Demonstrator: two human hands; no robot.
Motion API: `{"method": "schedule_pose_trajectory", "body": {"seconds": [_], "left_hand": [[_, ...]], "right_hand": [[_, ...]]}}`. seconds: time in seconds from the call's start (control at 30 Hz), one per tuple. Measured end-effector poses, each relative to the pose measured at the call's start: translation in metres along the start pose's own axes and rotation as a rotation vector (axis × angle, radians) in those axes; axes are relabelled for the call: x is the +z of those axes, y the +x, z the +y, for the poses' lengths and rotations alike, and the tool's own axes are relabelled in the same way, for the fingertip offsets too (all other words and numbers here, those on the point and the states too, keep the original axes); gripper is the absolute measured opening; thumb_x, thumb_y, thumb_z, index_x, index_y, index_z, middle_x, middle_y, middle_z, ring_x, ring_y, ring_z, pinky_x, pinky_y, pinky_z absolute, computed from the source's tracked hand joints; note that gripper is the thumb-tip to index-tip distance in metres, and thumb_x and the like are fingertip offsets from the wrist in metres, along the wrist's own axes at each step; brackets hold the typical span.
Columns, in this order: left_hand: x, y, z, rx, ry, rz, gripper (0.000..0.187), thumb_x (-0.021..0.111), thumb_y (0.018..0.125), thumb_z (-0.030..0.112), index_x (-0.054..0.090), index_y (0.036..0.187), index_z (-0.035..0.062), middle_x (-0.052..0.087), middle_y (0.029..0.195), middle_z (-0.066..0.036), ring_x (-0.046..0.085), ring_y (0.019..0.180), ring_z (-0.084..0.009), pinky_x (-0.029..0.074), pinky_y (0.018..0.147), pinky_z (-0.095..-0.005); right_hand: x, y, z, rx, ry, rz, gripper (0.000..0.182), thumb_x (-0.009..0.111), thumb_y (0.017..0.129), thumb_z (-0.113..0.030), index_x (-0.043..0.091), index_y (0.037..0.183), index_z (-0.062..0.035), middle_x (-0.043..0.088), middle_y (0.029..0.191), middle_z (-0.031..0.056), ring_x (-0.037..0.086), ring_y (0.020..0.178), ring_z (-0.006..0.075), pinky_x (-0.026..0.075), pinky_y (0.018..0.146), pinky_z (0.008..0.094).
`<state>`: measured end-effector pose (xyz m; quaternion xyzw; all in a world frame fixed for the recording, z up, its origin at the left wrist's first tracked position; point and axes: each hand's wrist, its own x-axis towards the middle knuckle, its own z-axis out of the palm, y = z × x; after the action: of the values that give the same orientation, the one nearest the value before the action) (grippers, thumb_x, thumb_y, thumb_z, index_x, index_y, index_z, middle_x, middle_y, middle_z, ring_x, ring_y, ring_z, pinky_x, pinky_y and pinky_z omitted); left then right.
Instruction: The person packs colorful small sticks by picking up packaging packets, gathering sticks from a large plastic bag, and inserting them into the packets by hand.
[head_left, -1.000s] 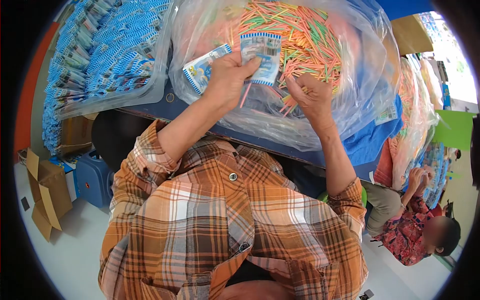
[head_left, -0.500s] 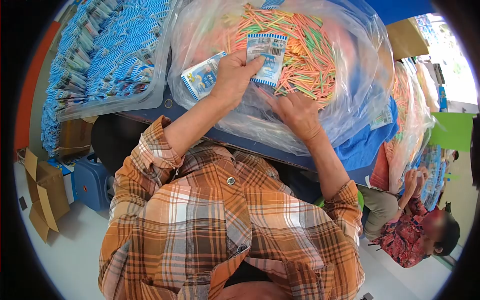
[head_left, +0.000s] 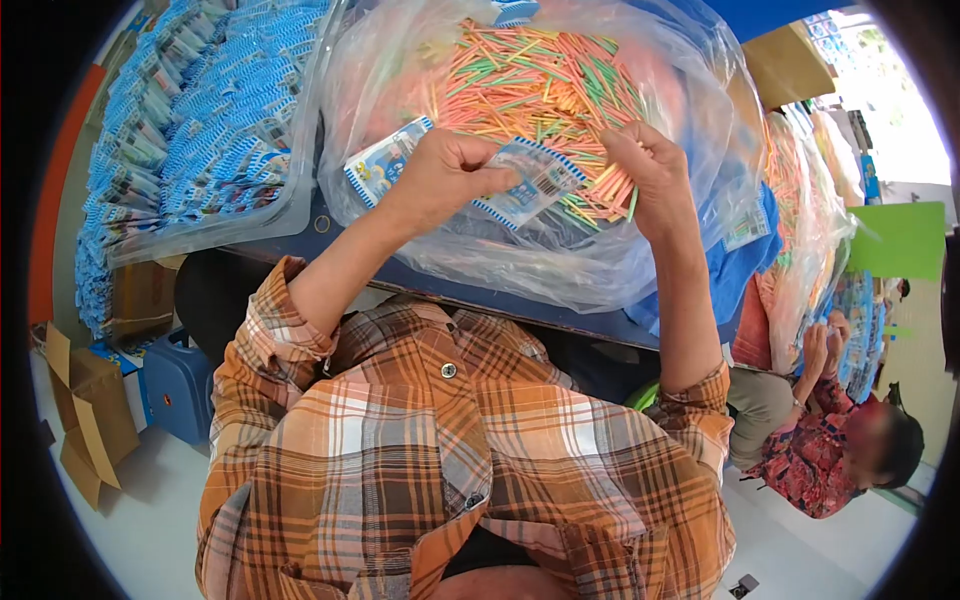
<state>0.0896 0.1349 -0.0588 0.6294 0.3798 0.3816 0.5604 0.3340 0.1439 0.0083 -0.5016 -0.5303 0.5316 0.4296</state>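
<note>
My left hand [head_left: 445, 170] grips blue-and-white printed packets [head_left: 525, 185], one tilted toward my right hand, another packet [head_left: 378, 162] sticking out to the left. My right hand [head_left: 645, 165] pinches a small bunch of coloured sticks [head_left: 610, 195] right beside the packet's end. Both hands hover over a large clear plastic bag [head_left: 600, 270] holding a heap of orange, green and yellow sticks [head_left: 520, 80].
A clear bag of several filled blue packets [head_left: 210, 120] lies at the left on the dark blue table [head_left: 330, 225]. Cardboard boxes [head_left: 85, 410] and a blue case [head_left: 175, 380] stand on the floor at the left. Another person [head_left: 840, 440] sits at the right by more bags of sticks.
My right hand went down to the bag's front, then rose holding a bunch of sticks. My left hand tipped the packet from upright to slanted toward the right hand.
</note>
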Motion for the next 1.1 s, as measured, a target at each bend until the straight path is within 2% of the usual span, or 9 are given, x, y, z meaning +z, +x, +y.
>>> {"method": "schedule_pose_trajectory", "body": {"seconds": [0.1, 0.23, 0.33, 0.37, 0.47, 0.57, 0.67, 0.77, 1.1], "left_hand": [[0.001, -0.004, 0.008, -0.018, -0.097, -0.044, 0.016, 0.065, 0.089, 0.012, 0.068, 0.099, 0.0003, 0.066, 0.081, 0.0, 0.055, 0.069, -0.0035, 0.044, 0.062, -0.0204], [0.004, -0.012, 0.025, -0.064, -0.269, 0.017, 0.019, 0.061, 0.093, 0.014, 0.067, 0.104, -0.0002, 0.067, 0.089, 0.0, 0.056, 0.076, -0.0037, 0.045, 0.068, -0.0202], [0.005, -0.014, 0.021, -0.038, -0.3, 0.049, 0.018, 0.059, 0.094, 0.016, 0.067, 0.099, 0.0006, 0.065, 0.087, 0.003, 0.053, 0.077, -0.0029, 0.043, 0.069, -0.0204], [0.005, -0.015, 0.019, -0.01, -0.27, 0.061, 0.019, 0.059, 0.094, 0.017, 0.067, 0.099, 0.0008, 0.064, 0.085, 0.003, 0.052, 0.076, -0.0024, 0.043, 0.068, -0.0198], [0.001, -0.014, 0.011, 0.053, -0.202, 0.08, 0.02, 0.059, 0.094, 0.018, 0.067, 0.1, 0.0009, 0.063, 0.083, 0.003, 0.051, 0.074, -0.0014, 0.042, 0.065, -0.0186], [-0.001, -0.013, 0.011, 0.047, -0.184, 0.089, 0.018, 0.06, 0.093, 0.016, 0.067, 0.096, 0.0002, 0.063, 0.081, 0.004, 0.051, 0.073, -0.002, 0.042, 0.065, -0.019], [0.004, -0.014, 0.025, -0.001, -0.15, 0.113, 0.013, 0.064, 0.09, 0.012, 0.068, 0.093, -0.0003, 0.064, 0.079, 0.002, 0.053, 0.072, -0.0035, 0.043, 0.065, -0.0208], [0.003, -0.007, 0.016, -0.018, -0.109, 0.129, 0.014, 0.067, 0.086, 0.009, 0.07, 0.097, -0.0001, 0.068, 0.082, -0.001, 0.058, 0.073, -0.0046, 0.046, 0.064, -0.0208], [0.006, 0.001, 0.028, 0.043, -0.122, -0.024, 0.014, 0.072, 0.081, 0.008, 0.072, 0.093, 0.0013, 0.069, 0.09, -0.003, 0.058, 0.074, -0.0045, 0.046, 0.06, -0.0193]], "right_hand": [[-0.001, 0.001, 0.003, -0.008, -0.085, 0.02, 0.025, 0.068, 0.085, -0.023, 0.059, 0.068, -0.0073, 0.054, 0.06, -0.0017, 0.045, 0.048, 0.0034, 0.032, 0.042, 0.0238], [0.013, -0.009, 0.028, -0.391, -0.747, 0.179, 0.029, 0.069, 0.082, -0.024, 0.055, 0.066, -0.005, 0.055, 0.059, 0.0083, 0.05, 0.046, 0.0154, 0.04, 0.044, 0.031], [0.012, -0.006, 0.068, -0.928, -1.072, 0.092, 0.03, 0.071, 0.08, -0.024, 0.052, 0.063, -0.0085, 0.051, 0.055, 0.005, 0.052, 0.048, 0.0192, 0.041, 0.044, 0.0337], [0.011, -0.013, 0.074, -0.862, -1.149, 0.02, 0.019, 0.074, 0.074, -0.012, 0.057, 0.069, -0.0078, 0.054, 0.057, 0.0078, 0.057, 0.053, 0.0268, 0.044, 0.047, 0.0373], [0.007, -0.017, 0.076, -0.871, -1.258, -0.023, 0.019, 0.072, 0.077, -0.014, 0.057, 0.068, -0.0069, 0.054, 0.057, 0.0093, 0.055, 0.051, 0.0254, 0.043, 0.047, 0.0359], [0.004, -0.008, 0.059, -0.738, -0.919, 0.141, 0.029, 0.07, 0.083, -0.022, 0.055, 0.063, -0.0065, 0.055, 0.053, 0.0038, 0.05, 0.041, 0.0165, 0.039, 0.04, 0.0319], [0.016, -0.01, 0.003, -0.31, -0.47, 0.227, 0.03, 0.067, 0.086, -0.025, 0.059, 0.064, -0.0056, 0.055, 0.053, 0.0001, 0.044, 0.04, 0.0076, 0.034, 0.039, 0.0269], [0.018, -0.009, -0.03, -0.027, -0.263, 0.078, 0.028, 0.068, 0.086, -0.027, 0.061, 0.067, -0.0069, 0.049, 0.054, -0.0044, 0.041, 0.044, 0.002, 0.029, 0.038, 0.0225], [0.023, 0.002, -0.039, 0.062, -0.186, -0.161, 0.029, 0.068, 0.083, -0.028, 0.058, 0.066, -0.0072, 0.045, 0.055, -0.0062, 0.034, 0.043, 0.0015, 0.022, 0.036, 0.0215]]}}
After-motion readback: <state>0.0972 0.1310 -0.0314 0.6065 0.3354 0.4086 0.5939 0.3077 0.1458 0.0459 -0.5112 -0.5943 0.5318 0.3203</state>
